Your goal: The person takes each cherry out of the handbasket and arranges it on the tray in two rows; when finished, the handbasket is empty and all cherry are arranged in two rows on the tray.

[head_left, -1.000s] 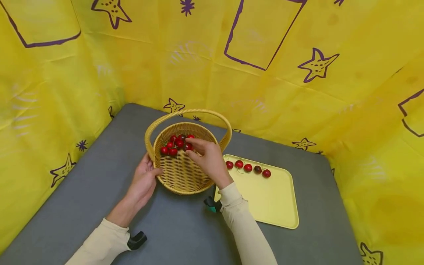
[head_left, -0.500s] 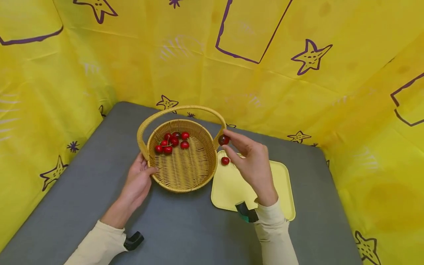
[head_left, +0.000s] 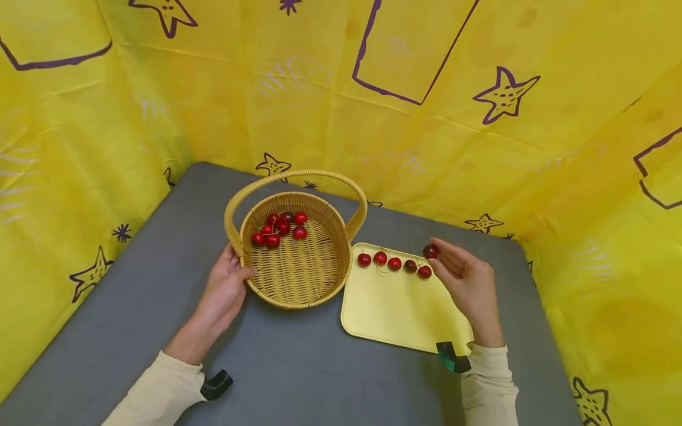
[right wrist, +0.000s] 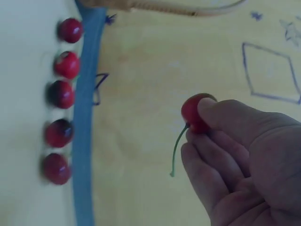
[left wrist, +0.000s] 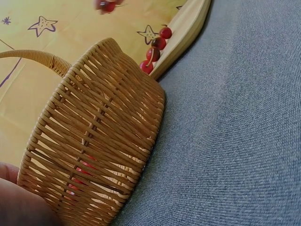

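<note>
My right hand pinches a dark red cherry between thumb and fingertips, over the far right part of the yellow tray. In the right wrist view the held cherry has a green stem hanging down. A row of several cherries lies along the tray's far side, just left of that hand. My left hand grips the left rim of the round wicker basket, thumb over the edge and fingers outside. Several cherries lie together in the basket's far left part.
The basket's tall arched handle stands up over its far side. A grey table carries the basket and tray. Yellow patterned cloth closes off the back and sides.
My right hand has moved out of the basket and rightward over the tray, with a cherry now pinched in its fingers. The left hand keeps its grip on the basket rim.
</note>
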The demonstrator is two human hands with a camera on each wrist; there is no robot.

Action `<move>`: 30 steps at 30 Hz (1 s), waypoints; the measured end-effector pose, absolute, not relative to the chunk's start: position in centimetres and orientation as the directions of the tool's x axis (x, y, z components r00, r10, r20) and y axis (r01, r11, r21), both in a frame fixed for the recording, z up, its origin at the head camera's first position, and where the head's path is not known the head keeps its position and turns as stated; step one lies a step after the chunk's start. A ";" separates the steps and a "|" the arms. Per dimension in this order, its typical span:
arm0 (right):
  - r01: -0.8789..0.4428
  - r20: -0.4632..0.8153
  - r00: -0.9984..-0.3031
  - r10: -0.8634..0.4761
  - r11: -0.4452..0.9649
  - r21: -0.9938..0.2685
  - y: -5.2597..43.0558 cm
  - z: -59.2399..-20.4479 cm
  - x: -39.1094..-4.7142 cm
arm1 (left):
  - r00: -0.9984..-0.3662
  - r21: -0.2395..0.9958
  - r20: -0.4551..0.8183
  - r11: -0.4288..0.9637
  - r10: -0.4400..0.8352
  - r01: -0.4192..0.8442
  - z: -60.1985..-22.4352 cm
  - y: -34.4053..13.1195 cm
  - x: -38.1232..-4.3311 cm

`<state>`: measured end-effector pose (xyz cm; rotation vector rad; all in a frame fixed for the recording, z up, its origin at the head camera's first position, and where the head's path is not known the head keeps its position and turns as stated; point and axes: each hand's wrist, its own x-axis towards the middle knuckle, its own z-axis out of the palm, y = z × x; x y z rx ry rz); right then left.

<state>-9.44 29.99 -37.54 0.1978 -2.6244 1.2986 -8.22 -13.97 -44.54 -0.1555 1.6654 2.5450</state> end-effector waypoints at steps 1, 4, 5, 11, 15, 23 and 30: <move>-0.194 0.226 -0.974 -0.021 0.595 -0.780 30.6 -38.1 -9.4 | -0.990 0.906 -0.139 -0.400 0.024 -0.137 -44.6 -14.0 -8.2; -0.151 0.185 -0.983 0.006 0.558 -0.816 32.3 -39.8 -9.2 | -0.990 0.905 -0.142 -0.402 0.025 -0.140 -44.6 -14.0 -8.2; -0.140 0.176 -0.984 0.014 0.544 -0.827 32.8 -40.4 -9.2 | -0.990 0.905 -0.142 -0.402 0.025 -0.140 -44.6 -14.0 -8.2; -0.096 0.149 -0.987 0.053 0.548 -0.831 35.0 -43.0 -9.4 | -0.990 0.906 -0.140 -0.401 0.014 -0.134 -44.6 -13.9 -8.3; -0.063 0.132 -0.989 0.069 0.611 -0.789 35.8 -44.2 -9.7 | -0.990 0.907 -0.139 -0.399 0.015 -0.133 -44.5 -13.8 -8.4; -0.045 0.102 -0.994 0.040 0.697 -0.716 36.9 -46.0 -10.0 | -0.989 0.908 -0.146 -0.395 0.015 -0.140 -44.6 -13.7 -8.4; -0.058 0.100 -0.995 0.012 0.741 -0.669 37.0 -46.9 -10.8 | -0.989 0.908 -0.147 -0.395 0.010 -0.139 -44.8 -13.9 -8.3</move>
